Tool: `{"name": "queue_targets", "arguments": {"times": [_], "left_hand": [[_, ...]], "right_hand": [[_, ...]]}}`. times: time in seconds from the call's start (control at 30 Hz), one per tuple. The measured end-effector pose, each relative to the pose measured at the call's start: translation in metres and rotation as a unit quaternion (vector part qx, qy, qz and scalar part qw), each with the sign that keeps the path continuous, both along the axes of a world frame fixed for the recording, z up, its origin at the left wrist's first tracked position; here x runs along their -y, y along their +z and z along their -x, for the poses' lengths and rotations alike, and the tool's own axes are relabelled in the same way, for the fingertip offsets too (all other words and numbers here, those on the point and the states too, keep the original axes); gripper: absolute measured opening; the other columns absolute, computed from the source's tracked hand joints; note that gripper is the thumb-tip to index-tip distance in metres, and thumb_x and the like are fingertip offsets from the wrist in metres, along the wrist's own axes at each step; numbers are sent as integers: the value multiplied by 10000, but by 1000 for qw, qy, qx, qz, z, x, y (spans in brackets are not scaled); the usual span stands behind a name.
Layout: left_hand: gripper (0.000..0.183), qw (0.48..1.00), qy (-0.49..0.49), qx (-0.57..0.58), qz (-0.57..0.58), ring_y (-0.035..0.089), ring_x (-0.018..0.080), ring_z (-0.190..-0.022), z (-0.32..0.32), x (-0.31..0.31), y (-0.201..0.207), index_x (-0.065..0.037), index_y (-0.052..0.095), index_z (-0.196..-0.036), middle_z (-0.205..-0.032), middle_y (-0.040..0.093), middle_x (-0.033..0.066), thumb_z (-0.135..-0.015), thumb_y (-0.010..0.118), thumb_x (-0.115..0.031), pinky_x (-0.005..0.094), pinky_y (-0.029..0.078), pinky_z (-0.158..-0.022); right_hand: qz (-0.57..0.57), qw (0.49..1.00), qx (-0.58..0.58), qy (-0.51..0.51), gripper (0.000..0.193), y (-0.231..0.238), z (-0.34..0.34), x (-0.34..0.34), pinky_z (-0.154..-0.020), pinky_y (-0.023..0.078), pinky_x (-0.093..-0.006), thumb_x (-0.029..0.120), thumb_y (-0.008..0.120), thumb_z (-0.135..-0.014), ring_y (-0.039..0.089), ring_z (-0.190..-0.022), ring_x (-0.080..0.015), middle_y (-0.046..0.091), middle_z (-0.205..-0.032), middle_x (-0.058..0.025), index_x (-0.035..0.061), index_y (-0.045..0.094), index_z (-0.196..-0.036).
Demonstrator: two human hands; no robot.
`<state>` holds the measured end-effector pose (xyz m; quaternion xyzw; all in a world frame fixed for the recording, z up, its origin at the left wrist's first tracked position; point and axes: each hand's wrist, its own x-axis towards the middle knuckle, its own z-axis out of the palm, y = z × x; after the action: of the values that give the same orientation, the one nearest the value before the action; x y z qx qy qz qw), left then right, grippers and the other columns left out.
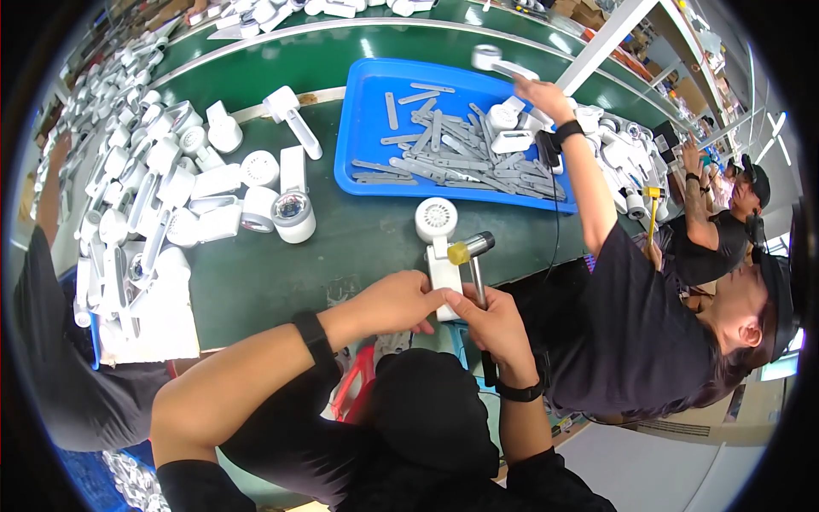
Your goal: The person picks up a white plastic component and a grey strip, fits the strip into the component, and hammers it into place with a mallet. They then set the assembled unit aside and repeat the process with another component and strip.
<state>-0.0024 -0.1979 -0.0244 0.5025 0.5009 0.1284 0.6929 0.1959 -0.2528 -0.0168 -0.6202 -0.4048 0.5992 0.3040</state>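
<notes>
In front of me a white handheld fan lies with its round slotted head pointing away from me, its handle reaching back to my hands. My left hand is closed on the handle's left side near its lower end. With my right hand I grip a small hammer, its metal and yellow head standing up beside the fan's neck. The right thumb also presses on the fan's handle, close to my left fingers. My curled fingers hide the lower end of the handle.
A blue tray with many grey strips sits beyond my hands. White fans are heaped at the left. On the right a co-worker's arm reaches over the tray holding a white fan. A green conveyor belt runs behind.
</notes>
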Motion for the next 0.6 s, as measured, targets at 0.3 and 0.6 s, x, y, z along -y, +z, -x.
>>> {"name": "queue_targets", "arguments": {"times": [0.3,0.6], "left_hand": [[229,883,108,-202,-410,710,175,-636,53,-31,42,4,750,-1110,-813,778,107,-1000,691,-187,312,552,-588],[209,769,185,-305,-530,753,384,-826,69,-93,37,-37,748,-1108,-905,781,173,-972,686,-183,457,606,-766]], "right_hand": [[-306,916,243,92,383,-18,-20,-61,-722,527,-309,105,783,-900,646,-758,-128,745,-988,-124,-7,707,-1258],[-196,979,52,-32,283,-15,-49,-84,-406,370,-232,206,639,-1069,502,-440,-48,753,-915,-40,27,698,-1280]]}}
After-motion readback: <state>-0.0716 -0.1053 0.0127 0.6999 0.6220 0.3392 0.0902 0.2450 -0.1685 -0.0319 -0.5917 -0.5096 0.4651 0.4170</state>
